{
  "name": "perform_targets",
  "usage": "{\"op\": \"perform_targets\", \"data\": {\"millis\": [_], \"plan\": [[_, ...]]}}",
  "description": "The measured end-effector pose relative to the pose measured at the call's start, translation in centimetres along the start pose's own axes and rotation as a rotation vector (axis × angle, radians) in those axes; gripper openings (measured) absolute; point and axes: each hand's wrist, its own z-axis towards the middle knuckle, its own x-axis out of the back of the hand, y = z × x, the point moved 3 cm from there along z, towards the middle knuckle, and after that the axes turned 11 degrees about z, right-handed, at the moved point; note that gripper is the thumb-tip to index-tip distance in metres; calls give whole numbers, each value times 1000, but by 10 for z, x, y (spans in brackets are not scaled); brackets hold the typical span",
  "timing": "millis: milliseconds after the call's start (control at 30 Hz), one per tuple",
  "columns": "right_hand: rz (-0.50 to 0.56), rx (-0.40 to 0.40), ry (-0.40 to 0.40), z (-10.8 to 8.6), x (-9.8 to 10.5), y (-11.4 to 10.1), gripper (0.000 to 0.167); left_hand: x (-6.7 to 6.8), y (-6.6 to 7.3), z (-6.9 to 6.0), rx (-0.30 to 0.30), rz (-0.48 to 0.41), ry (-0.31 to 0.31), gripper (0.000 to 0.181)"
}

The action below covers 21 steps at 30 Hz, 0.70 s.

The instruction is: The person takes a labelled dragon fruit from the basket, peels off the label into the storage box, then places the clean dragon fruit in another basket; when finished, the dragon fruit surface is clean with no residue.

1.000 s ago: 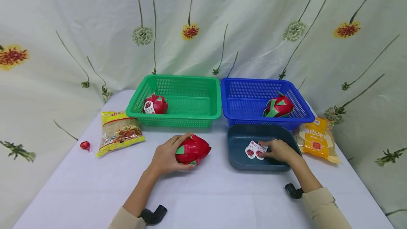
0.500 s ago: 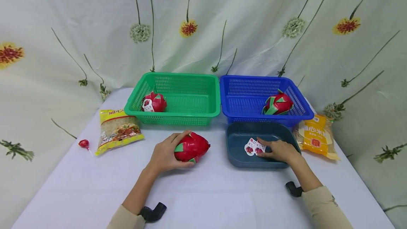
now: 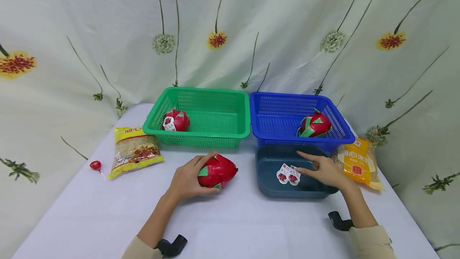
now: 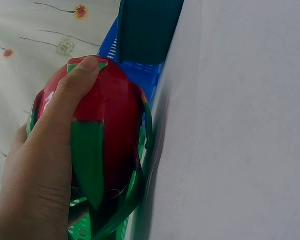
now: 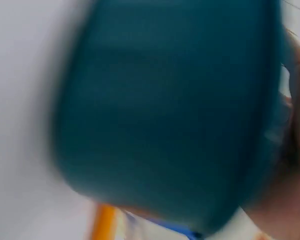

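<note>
Hands stay apart over a white worktop (image 3: 248, 219): the left hand (image 3: 188, 177) is curled in a grip, the right hand (image 3: 330, 171) has thumb and forefinger spread. Beyond the left stands a green basket (image 3: 201, 134), beyond the right a blue basket (image 3: 284, 137). Beneath the right is a dark tray (image 3: 291, 194). A red dragon fruit (image 3: 218, 171) fills the left grip; two stickers (image 3: 293, 177) lie in the tray near the right thumb, contact unclear.
</note>
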Motion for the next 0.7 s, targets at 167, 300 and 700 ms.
{"op": "perform_targets", "data": {"millis": [167, 300, 700], "plan": [[107, -25, 235, -10, 42, 2, 63, -1, 0, -1, -3, 9, 5, 97], [10, -135, 477, -9, 69, 28, 77, -1, -1, 0, 2, 9, 13, 97], [179, -388, 656, 0, 80, 83, 79, -1, 0, -1, -1, 0, 2, 98]]}}
